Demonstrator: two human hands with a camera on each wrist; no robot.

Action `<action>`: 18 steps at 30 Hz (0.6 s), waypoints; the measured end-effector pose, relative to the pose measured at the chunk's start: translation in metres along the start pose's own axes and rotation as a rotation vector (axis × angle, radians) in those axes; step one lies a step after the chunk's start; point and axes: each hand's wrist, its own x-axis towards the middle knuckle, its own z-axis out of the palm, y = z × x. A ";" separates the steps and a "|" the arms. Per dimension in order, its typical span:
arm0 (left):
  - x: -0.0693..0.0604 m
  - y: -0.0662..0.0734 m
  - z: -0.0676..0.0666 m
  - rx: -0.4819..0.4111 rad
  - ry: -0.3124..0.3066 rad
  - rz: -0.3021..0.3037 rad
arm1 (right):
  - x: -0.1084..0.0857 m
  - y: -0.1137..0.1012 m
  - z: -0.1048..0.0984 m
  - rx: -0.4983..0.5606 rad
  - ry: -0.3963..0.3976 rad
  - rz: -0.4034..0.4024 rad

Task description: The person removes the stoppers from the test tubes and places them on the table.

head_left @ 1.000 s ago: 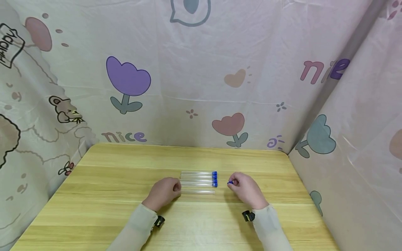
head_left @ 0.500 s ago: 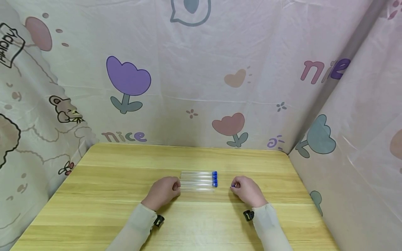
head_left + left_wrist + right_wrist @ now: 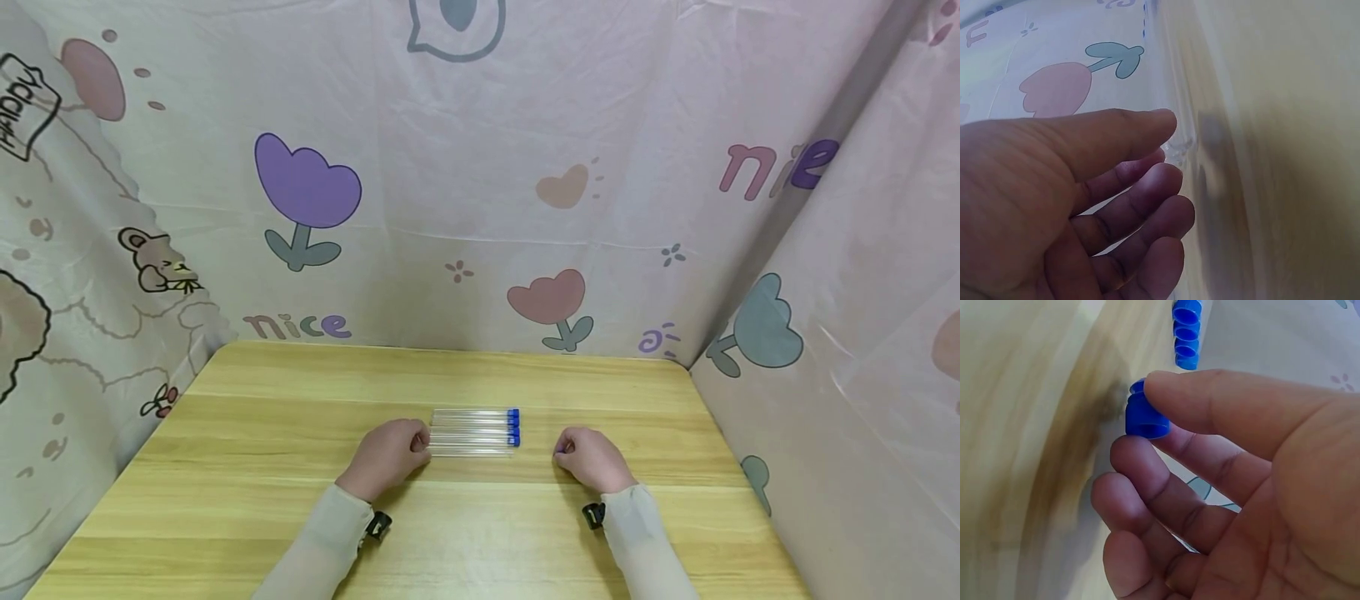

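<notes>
Several clear tubes with blue caps (image 3: 513,427) lie side by side on the wooden table (image 3: 480,517). Along their near side is an uncapped clear tube (image 3: 472,455). My left hand (image 3: 384,454) has its thumb and index finger at this tube's left end and pinches it; in the left wrist view, that hand (image 3: 1072,200) has its other fingers curled loosely beside blurred clear tube ends (image 3: 1180,150). To the right of the row, my right hand (image 3: 596,460) holds a blue cap (image 3: 1146,419) between thumb and fingertips, its open rim showing in the right wrist view.
Patterned cloth (image 3: 450,208) hangs behind the table and along both sides. A dark wrist device (image 3: 378,527) sits by the left cuff, another (image 3: 593,516) by the right cuff.
My right hand has moved slightly right and nearer to me with the blue cap. The uncapped tube has shifted slightly toward the capped row, while my left hand has barely moved.
</notes>
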 end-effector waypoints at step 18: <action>0.002 0.001 -0.007 0.035 0.029 -0.021 | -0.001 0.001 -0.001 0.033 -0.031 0.043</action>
